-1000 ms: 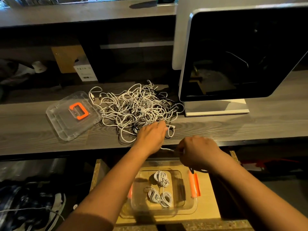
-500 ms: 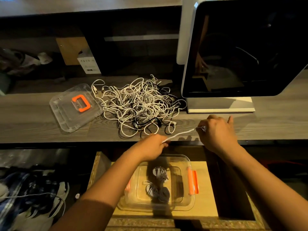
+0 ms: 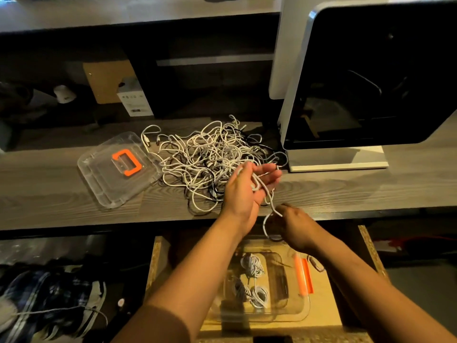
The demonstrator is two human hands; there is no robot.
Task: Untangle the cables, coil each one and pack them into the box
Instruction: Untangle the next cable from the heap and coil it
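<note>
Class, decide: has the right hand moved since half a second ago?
Yes. The right hand has drawn back toward the person and leftward, from near the monitor base to the front edge of the desk.

shop checkout counter, tilted touchscreen till [image 3: 371, 75] on a white base, grey wood-grain surface [image 3: 49, 194] under a raised ledge [image 3: 123, 11], small boxes [image 3: 134, 100] in the dark cubby behind, open drawer [image 3: 321, 313] below

A forearm [image 3: 197, 280] hides part of the box [image 3: 300, 313].
</note>
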